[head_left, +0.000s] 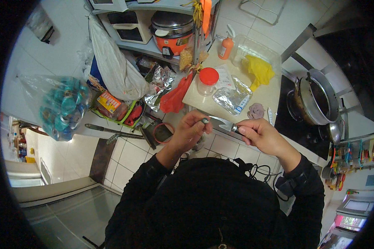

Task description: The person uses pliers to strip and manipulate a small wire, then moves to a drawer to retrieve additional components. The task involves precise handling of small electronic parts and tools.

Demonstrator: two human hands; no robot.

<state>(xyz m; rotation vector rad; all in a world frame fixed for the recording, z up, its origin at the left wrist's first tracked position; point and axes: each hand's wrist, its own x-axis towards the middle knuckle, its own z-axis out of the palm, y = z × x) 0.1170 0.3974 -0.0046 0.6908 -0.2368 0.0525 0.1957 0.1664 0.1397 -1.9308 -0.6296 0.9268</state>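
Low in front of the counter, my left hand (192, 128) pinches a small dark green and whitish piece (204, 120) in its curled fingertips. My right hand (253, 133) grips the handle of a metal knife (224, 123), whose blade reaches left to the piece; I cannot tell whether they touch. Behind them, on the pale counter (193, 99), stand a red-lidded clear jar (206, 85) and a foil tray (232, 95), with a crumpled mauve cloth (256, 111) near my right hand.
The counter also holds an orange pump bottle (225, 47) and yellow cloth (260, 70). Right is a black stove (291, 130) with stacked pots (320, 99). Left are a shelf with an orange cooker (171, 41), bags (62, 108) and long tools (112, 129). Black cords (262, 170) lie low at right.
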